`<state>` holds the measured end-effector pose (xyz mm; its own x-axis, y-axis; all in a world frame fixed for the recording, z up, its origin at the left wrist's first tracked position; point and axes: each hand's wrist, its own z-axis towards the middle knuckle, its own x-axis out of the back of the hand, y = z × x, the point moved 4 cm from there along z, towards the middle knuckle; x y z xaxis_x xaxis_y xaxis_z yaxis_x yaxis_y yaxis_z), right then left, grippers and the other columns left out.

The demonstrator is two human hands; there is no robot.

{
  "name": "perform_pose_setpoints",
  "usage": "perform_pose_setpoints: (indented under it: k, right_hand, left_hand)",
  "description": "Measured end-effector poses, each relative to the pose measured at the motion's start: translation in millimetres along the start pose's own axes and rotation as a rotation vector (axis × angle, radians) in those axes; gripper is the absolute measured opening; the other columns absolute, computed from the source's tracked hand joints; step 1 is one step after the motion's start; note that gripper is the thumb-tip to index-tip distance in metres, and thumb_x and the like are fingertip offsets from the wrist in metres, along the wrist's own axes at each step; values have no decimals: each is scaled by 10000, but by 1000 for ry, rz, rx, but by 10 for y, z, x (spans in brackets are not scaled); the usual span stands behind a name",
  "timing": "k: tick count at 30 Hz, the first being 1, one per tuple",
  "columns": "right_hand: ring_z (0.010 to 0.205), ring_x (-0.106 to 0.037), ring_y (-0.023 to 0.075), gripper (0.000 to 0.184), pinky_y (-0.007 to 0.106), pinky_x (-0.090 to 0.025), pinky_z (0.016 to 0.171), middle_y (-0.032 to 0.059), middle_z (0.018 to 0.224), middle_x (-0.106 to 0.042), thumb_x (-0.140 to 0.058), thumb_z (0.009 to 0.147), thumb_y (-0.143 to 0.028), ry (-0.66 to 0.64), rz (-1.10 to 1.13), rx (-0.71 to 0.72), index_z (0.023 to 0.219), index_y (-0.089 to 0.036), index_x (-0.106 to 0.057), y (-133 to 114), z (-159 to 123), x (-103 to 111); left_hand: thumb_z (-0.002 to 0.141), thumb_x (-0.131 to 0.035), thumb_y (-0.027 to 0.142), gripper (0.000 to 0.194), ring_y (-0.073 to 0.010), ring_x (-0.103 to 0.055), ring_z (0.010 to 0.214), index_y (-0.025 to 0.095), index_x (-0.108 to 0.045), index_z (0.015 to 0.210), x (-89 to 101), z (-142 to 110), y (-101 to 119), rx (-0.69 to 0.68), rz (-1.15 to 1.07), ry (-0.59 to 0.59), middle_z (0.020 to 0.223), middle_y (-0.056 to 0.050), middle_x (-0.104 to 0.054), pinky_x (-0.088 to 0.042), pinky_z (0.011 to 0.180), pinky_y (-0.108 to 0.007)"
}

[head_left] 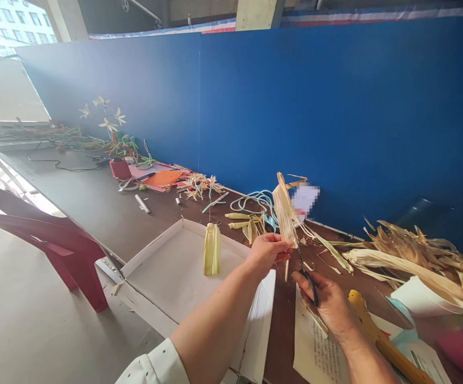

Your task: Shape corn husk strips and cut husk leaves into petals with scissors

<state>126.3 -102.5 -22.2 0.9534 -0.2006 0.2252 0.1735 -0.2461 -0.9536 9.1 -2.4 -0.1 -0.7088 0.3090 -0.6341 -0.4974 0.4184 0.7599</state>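
Observation:
My left hand pinches the lower end of a dry, pale corn husk and holds it upright above the table. In my right hand is a pair of black-handled scissors, my fingers wrapped round the loops. The blades point up and meet the husk's lower edge beside my left fingertips; whether they are parted I cannot tell. A greenish piece of husk lies in the white cardboard box lid to the left. Under my right wrist rests a printed sheet.
Dry husks pile up at the right beside a white cup and a yellow-handled tool. A blue partition stands behind the table. Toward the left are husk flowers, red thread, orange paper and a red chair.

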Motion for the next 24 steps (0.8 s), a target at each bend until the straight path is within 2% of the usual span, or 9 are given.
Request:
perform_pose_setpoints:
  k: [9, 17, 24]
  right_hand:
    - [478, -300, 73, 375, 211, -228, 436, -68, 502, -367, -723, 662, -462, 18, -67, 13, 613, -199, -461, -5, 5, 26]
    - [476, -292, 78, 311, 221, -229, 456, -73, 490, -374, -702, 693, -432, -11, -75, 10, 644, -208, -491, 62, 30, 9]
    - [477, -302, 86, 315, 233, -223, 464, -66, 495, -401, -671, 721, -476, 4, -92, 40, 651, -215, -508, 30, 3, 9]
  left_hand:
    - [510, -845, 267, 379, -67, -550, 547, 125, -514, 628, -11, -14, 13, 9, -9, -20, 600, -2, -569, -466, 547, -189]
    - [493, -831, 363, 400, -34, -469, 509, 132, -538, 636, 55, 14, 51, -106, -9, 90, 579, 23, -525, -385, 508, -168]
    - [458, -839, 369, 415, -40, -466, 512, 122, -546, 615, 35, 17, 28, -79, 7, 40, 581, 13, -534, -382, 526, -187]
